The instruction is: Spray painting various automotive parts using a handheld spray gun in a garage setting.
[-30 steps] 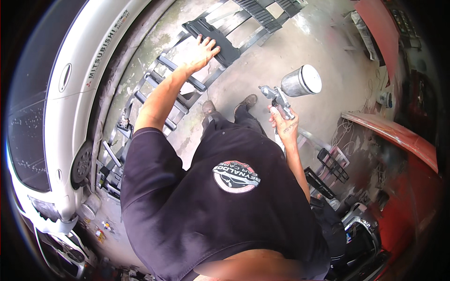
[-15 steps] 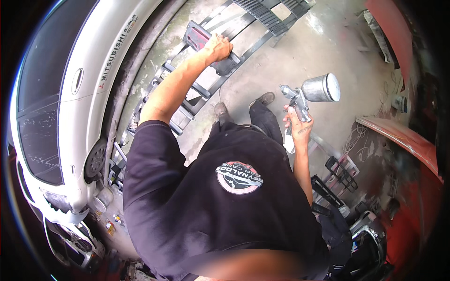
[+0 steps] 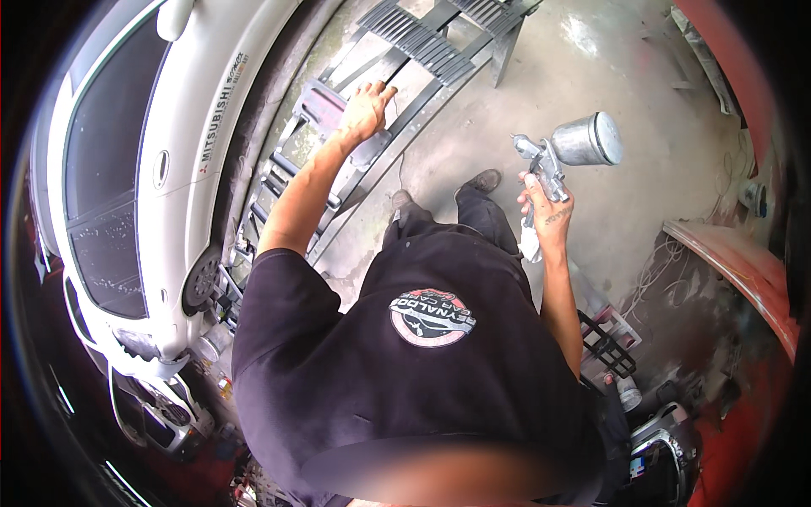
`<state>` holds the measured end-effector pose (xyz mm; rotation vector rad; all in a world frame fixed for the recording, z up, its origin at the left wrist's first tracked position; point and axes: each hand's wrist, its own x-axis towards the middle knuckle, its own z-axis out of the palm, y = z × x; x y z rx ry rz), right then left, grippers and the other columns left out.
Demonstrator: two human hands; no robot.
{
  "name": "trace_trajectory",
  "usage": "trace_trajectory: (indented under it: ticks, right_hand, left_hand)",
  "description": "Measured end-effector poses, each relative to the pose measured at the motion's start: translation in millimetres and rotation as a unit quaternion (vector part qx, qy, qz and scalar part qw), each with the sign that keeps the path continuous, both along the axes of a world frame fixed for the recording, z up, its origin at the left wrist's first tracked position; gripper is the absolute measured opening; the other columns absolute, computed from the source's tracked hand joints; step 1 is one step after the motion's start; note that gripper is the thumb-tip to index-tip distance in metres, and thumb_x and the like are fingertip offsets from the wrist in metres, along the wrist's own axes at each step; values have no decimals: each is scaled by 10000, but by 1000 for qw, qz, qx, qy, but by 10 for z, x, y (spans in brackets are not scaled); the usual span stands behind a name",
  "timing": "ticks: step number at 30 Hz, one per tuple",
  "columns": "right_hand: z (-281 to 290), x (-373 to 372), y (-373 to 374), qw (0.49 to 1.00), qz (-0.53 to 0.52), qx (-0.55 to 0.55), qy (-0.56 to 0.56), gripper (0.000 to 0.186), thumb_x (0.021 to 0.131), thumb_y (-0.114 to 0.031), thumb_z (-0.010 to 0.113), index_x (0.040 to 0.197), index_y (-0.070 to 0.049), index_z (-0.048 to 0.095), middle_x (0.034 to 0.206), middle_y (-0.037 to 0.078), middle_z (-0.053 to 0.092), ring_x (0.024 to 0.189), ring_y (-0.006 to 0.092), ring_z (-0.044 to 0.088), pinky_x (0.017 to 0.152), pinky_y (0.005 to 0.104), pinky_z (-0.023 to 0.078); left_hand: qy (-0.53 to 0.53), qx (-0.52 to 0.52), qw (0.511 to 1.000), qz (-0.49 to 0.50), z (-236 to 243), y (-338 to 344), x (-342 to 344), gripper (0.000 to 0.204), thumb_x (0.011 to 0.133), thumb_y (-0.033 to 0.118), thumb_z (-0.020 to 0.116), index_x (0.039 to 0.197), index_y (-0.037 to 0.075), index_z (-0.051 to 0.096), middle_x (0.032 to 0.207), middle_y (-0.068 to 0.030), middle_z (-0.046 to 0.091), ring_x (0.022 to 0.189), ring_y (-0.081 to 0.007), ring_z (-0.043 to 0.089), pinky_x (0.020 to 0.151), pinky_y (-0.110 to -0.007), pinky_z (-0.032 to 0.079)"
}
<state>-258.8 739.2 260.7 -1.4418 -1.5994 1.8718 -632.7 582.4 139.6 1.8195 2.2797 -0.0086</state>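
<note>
My right hand is closed around the handle of a metal spray gun. Its silver cup tilts off to the right. Farther left, my left hand reaches over a dark grey and reddish plastic part lying on a black metal rack. Its fingers are apart, the hand slightly blurred and covering the part's middle. Whether the fingertips touch the part cannot be made out.
A white car stands along the left side. Red body panels and loose cables are at the right. A black frame lies near my right forearm. My shoes are on the concrete floor.
The view has shifted, so the rack and part appear lower and more to the left. My left hand's fingers have loosened from around the part. The spray gun stays in my right hand.
</note>
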Motion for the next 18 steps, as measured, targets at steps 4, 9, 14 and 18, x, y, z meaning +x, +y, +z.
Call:
trace_trajectory:
  ticks: [4, 9, 14, 18]
  right_hand:
    - [56, 110, 243, 999, -10, -26, -27, 258, 959, -274, 728, 1051, -34, 758, 697, 25, 665, 546, 80, 578, 508, 242, 428]
    - [53, 219, 376, 999, -23, -20, -33, 218, 955, -225, 715, 1046, -31, 756, 691, 23, 658, 551, 73, 574, 516, 235, 429]
    - [-18, 303, 509, 998, -21, -29, -53, 215, 959, -216, 715, 1050, -24, 755, 716, 30, 675, 555, 80, 582, 509, 239, 440]
    - [-100, 207, 620, 1000, -15, -12, -23, 227, 972, -214, 702, 1039, -1, 743, 794, 57, 713, 586, 96, 615, 513, 252, 472]
  left_hand:
    - [16, 7, 988, 153, -181, 807, 120, 662, 822, 13, 598, 1453, 185, 492, 1419, -233, 505, 1306, -411, 495, 1033, -555, 437]
    - [152, -36, 986, 54, -366, 1415, 13, 628, 952, 95, 510, 1553, 214, 371, 1597, -222, 362, 1458, -431, 370, 1112, -644, 339]
    - [129, 13, 992, -5, -189, 1404, -93, 416, 954, 119, 524, 1365, 156, 582, 1373, -129, 560, 1310, -368, 513, 1126, -641, 346]
    - [136, 56, 988, -42, 168, 1382, -228, 159, 871, 107, 570, 994, 119, 670, 983, -80, 669, 1074, -304, 611, 1102, -605, 386]
